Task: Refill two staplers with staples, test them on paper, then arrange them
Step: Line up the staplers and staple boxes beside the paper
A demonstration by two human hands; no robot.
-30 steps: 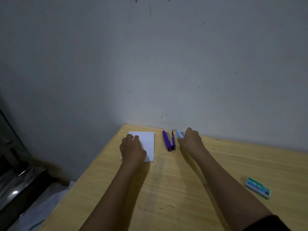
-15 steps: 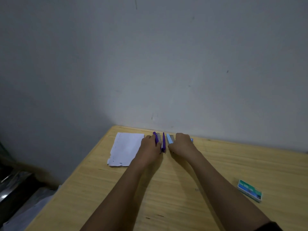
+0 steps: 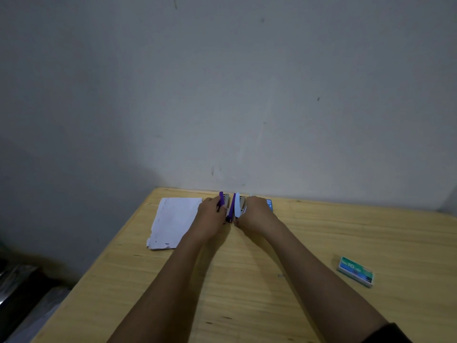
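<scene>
Two staplers lie side by side at the far edge of the wooden table (image 3: 247, 280), close to the wall. The purple stapler (image 3: 232, 206) is on the left and my left hand (image 3: 212, 216) grips it from the left side. The light blue stapler (image 3: 238, 205) touches it on the right, and my right hand (image 3: 254, 214) is closed over it. A white sheet of paper (image 3: 174, 222) with a ragged near edge lies flat to the left of my left hand. Both hands hide much of the staplers.
A green staple box (image 3: 356, 271) lies on the table at the right. A small blue staple box (image 3: 269, 204) peeks out behind my right hand by the wall. A grey wall stands right behind the table. Dark clutter sits on the floor at the left.
My left hand left the paper and came right to the purple stapler. My right hand brought the blue stapler in beside it. The two staplers now lie together.
</scene>
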